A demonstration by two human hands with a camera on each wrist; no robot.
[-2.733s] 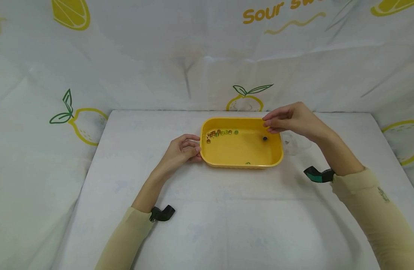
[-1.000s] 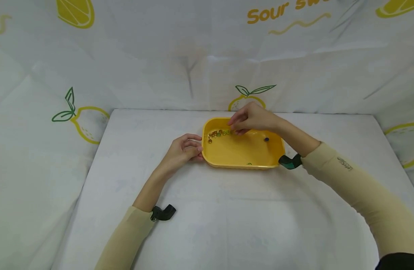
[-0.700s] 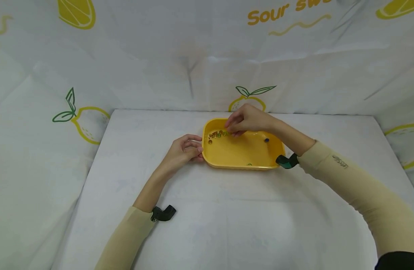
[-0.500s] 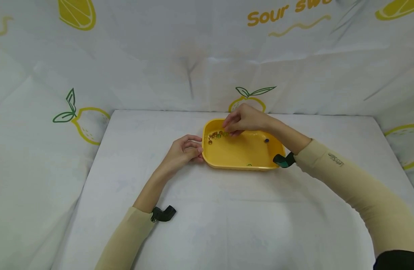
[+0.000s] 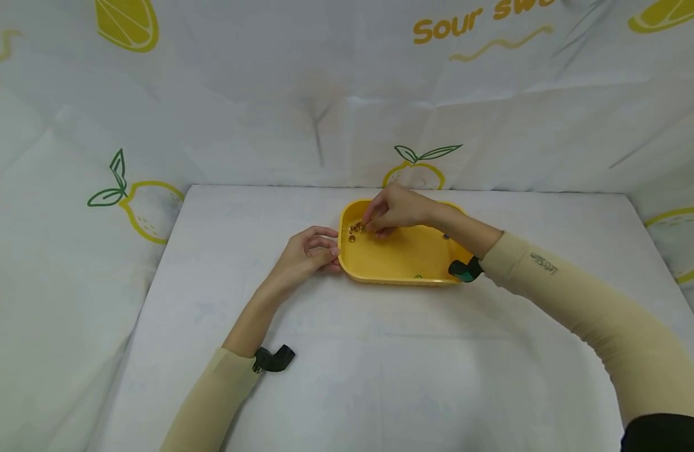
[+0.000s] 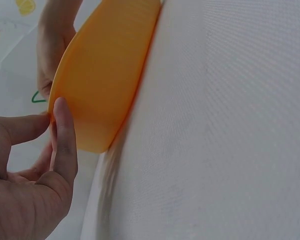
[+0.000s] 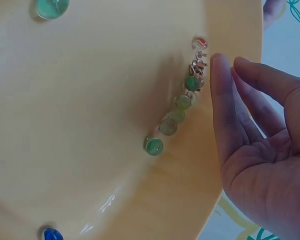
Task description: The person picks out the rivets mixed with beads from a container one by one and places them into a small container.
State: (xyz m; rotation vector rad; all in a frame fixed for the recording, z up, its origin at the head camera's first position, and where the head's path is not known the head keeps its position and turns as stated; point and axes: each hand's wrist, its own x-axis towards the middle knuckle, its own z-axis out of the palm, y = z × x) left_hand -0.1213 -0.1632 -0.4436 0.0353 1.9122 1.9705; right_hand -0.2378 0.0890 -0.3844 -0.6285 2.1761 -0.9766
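Observation:
A yellow plastic tray point(image 5: 386, 260) stands on the white-covered table. My left hand point(image 5: 307, 251) pinches its left rim, thumb and finger either side of the edge in the left wrist view. My right hand point(image 5: 397, 212) hovers inside the tray over a row of marbles. In the right wrist view, thumb and forefinger are slightly apart, with nothing visible between them. That row holds several green marbles point(image 7: 153, 146), a red-and-white marble point(image 7: 200, 42) and small copper-coloured metal pieces point(image 7: 197, 67). A blue marble point(image 7: 52, 234) and a teal marble point(image 7: 52, 7) lie apart from it.
Behind the table hangs a white cloth point(image 5: 239, 113) printed with lemons. Black wrist cameras sit on both forearms, and the right one point(image 5: 465, 270) overlaps the tray's near-right corner in the head view. White tabletop point(image 5: 380, 351) extends in front.
My right hand has come from the tray's right rim leftward over the row, now covering the green marbles in the head view. My left hand has stayed on the left rim.

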